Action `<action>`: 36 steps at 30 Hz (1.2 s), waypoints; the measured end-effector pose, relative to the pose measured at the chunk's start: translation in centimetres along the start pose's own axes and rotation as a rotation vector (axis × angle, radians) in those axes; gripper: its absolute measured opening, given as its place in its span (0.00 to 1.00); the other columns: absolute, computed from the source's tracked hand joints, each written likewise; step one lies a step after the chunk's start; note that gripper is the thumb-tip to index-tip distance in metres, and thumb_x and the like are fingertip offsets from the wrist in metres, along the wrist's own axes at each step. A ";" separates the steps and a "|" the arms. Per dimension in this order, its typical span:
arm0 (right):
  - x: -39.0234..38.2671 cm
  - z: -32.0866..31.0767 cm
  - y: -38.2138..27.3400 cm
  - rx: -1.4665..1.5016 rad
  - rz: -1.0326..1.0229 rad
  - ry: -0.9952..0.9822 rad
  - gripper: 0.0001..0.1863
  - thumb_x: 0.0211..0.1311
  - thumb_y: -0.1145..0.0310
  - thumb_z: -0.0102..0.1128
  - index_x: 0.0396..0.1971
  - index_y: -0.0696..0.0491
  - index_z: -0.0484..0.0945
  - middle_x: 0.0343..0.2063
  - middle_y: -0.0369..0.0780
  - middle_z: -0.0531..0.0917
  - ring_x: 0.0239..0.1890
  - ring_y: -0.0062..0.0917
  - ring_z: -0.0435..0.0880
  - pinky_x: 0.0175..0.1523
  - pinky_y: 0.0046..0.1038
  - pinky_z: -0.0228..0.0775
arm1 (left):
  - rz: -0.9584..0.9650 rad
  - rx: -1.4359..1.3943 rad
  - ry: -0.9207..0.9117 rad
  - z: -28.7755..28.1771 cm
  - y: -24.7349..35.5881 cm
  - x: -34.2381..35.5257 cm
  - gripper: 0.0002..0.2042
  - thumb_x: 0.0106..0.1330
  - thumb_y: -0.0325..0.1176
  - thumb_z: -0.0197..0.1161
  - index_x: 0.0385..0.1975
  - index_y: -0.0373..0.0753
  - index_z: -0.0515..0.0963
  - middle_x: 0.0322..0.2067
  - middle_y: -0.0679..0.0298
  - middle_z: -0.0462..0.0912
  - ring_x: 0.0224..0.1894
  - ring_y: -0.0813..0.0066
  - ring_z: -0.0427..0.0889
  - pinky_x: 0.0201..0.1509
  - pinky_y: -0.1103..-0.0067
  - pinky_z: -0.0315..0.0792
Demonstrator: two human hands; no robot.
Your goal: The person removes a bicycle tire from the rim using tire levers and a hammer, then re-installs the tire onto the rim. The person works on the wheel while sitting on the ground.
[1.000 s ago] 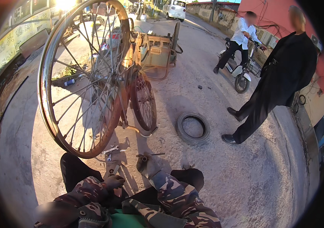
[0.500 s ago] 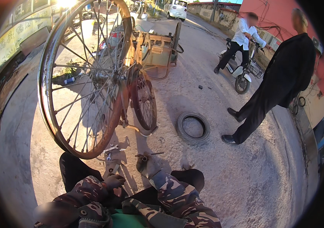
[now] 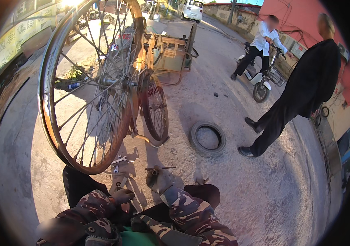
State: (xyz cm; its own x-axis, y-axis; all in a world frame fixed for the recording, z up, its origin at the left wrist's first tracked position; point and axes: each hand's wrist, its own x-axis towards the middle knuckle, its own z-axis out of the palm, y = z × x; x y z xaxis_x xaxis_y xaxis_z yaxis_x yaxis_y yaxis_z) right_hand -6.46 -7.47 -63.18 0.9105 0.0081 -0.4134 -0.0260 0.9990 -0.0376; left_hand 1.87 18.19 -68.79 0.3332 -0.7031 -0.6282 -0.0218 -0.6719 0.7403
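My right hand [image 3: 159, 181], gloved or darkened, is closed on a metal tool [image 3: 155, 172] with a round end and a thin bar sticking out right. My left hand [image 3: 121, 197] is by my left knee, fingers curled, beside a flat metal bar [image 3: 121, 180]; what it holds, if anything, is hidden. Just beyond lie several open-ended wrenches [image 3: 118, 162] on the concrete. In front of me stands an upturned rusty tricycle [image 3: 162, 49] with a large tyreless spoked wheel [image 3: 47, 102] near me and a smaller wheel [image 3: 160, 115] behind it.
A loose tyre [image 3: 207, 138] lies right of centre. Beside it stands a person in black [image 3: 306, 78]; behind, a person in a white shirt [image 3: 261, 41] sits on a white electric bike [image 3: 257, 90]. A white car [image 3: 191, 11] is up the lane, and a low wall [image 3: 6, 37] runs left.
The view has shifted slightly, and the large wheel sits a little lower and further left. The standing person's head has moved slightly rightward and down. My hands look much the same.
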 end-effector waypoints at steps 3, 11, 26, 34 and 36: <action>-0.2 1.7 0.3 -0.046 0.019 -0.026 0.16 0.76 0.59 0.58 0.40 0.58 0.81 0.22 0.32 0.82 0.26 0.24 0.84 0.34 0.30 0.79 | 0.248 0.146 -0.010 -0.4 -3.2 1.3 0.17 0.76 0.38 0.59 0.55 0.35 0.83 0.49 0.54 0.87 0.42 0.67 0.90 0.41 0.74 0.84; 0.2 1.1 0.6 -0.087 0.025 -0.025 0.18 0.77 0.57 0.59 0.43 0.60 0.81 0.23 0.32 0.83 0.29 0.24 0.85 0.37 0.31 0.81 | 0.064 -0.006 -0.003 -0.3 -2.5 1.1 0.15 0.76 0.35 0.57 0.54 0.35 0.83 0.50 0.55 0.86 0.40 0.69 0.90 0.40 0.75 0.84; 0.2 0.4 0.3 -0.013 0.050 -0.029 0.18 0.77 0.57 0.58 0.42 0.59 0.82 0.23 0.32 0.83 0.29 0.25 0.86 0.37 0.30 0.84 | 0.016 -0.098 0.010 0.5 -1.2 0.8 0.17 0.72 0.27 0.60 0.58 0.35 0.81 0.52 0.51 0.82 0.44 0.64 0.90 0.40 0.74 0.87; -0.1 1.8 0.3 -0.150 0.045 -0.013 0.20 0.76 0.54 0.58 0.40 0.57 0.85 0.25 0.31 0.87 0.29 0.25 0.88 0.37 0.32 0.83 | -0.018 -0.051 0.073 0.0 -1.8 0.4 0.22 0.74 0.46 0.61 0.55 0.33 0.83 0.43 0.58 0.90 0.34 0.72 0.90 0.33 0.76 0.82; 0.1 1.9 0.5 -0.148 0.055 0.027 0.19 0.76 0.54 0.57 0.39 0.56 0.86 0.24 0.31 0.87 0.29 0.25 0.88 0.36 0.32 0.83 | -0.027 -0.064 0.078 0.0 -1.9 0.2 0.21 0.74 0.45 0.61 0.54 0.33 0.84 0.40 0.58 0.89 0.34 0.71 0.90 0.34 0.75 0.82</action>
State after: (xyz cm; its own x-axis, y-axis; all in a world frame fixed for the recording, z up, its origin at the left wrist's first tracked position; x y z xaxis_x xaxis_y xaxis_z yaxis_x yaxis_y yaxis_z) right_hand -5.63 -6.92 -61.47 0.8947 0.0593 -0.4427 -0.1375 0.9796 -0.1467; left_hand 1.92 19.32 -70.31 0.4048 -0.6630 -0.6297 0.0474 -0.6726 0.7385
